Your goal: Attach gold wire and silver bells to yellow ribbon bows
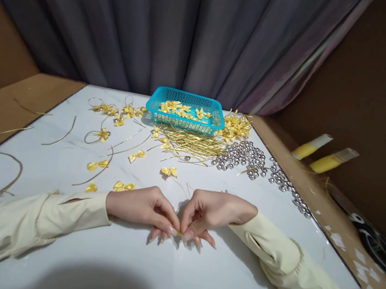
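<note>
Gold wire [179, 233], a tiny yellow piece, sits pinched between our two hands near the middle of the white desk [195, 272], close to its near edge. Our left hand [142, 207] and right hand [209, 213] meet fingertip to fingertip, the fingers [171, 230] closed tight on the piece and the other nails resting on the desk top. How much of the piece lies hidden under the fingers we cannot tell.

Just beyond the hands lies a yellow bow [169, 171], with more loose bows [124, 186] scattered to the left. Farther off, a bundle of gold wires [193, 144] lies in front of a turquoise basket [184, 116] holding more bows. Right of the wires sits a heap of silver bells [242, 157], trailing along the right edge. Cut ribbon strips [62, 136] curl across the far left.

The patch of desk around our hands is bare, so nothing crowds them. The desk's right edge runs diagonally near our right sleeve [281, 256]; beyond it, scissors [378, 244] lie on the brown surface. A grey curtain [197, 28] closes off the far side.
</note>
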Motion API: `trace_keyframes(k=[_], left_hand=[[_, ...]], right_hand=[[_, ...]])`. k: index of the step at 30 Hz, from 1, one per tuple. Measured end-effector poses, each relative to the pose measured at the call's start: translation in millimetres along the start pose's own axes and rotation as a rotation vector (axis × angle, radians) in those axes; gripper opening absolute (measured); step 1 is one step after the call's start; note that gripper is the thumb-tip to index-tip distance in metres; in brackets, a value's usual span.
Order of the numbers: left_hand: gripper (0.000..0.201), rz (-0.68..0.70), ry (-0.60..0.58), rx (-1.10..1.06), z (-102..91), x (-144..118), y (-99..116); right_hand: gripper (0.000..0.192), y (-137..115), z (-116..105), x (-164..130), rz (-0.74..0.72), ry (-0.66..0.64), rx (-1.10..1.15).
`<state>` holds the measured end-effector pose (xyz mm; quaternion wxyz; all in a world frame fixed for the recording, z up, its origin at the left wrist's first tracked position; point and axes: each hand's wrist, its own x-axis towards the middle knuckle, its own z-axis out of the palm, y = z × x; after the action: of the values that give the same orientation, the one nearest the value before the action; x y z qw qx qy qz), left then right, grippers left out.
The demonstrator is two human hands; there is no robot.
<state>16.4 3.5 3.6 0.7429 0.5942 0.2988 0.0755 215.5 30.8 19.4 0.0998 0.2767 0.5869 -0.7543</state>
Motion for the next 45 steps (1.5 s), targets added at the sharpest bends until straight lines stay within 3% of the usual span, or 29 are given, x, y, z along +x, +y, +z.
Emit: trace_keyframes(k=[13,27,33,45], left_hand=[[0.019,0.004,0.006,-0.074,0.0,0.1,-1.8],[0.02,0.003,0.047,-0.074,-0.6,0.8,-3.2],[0.024,-0.011,0.07,-0.121,-1.2,1.7,-2.0],[0.023,-0.012,0.084,-0.113,-0.4,1.7,0.2]], right_hand=[[0.017,-4.1,0.0,-5.5,-0.02,0.052,-0.019],[0.032,-7.6,3.0,-8.3,-0.013,0.066,0.028],[0.023,-12.4,6.7,-13.4,-0.017,0.164,-0.074],[0.016,-7.2,2.8,-11.3,-0.064,0.164,-0.114]])
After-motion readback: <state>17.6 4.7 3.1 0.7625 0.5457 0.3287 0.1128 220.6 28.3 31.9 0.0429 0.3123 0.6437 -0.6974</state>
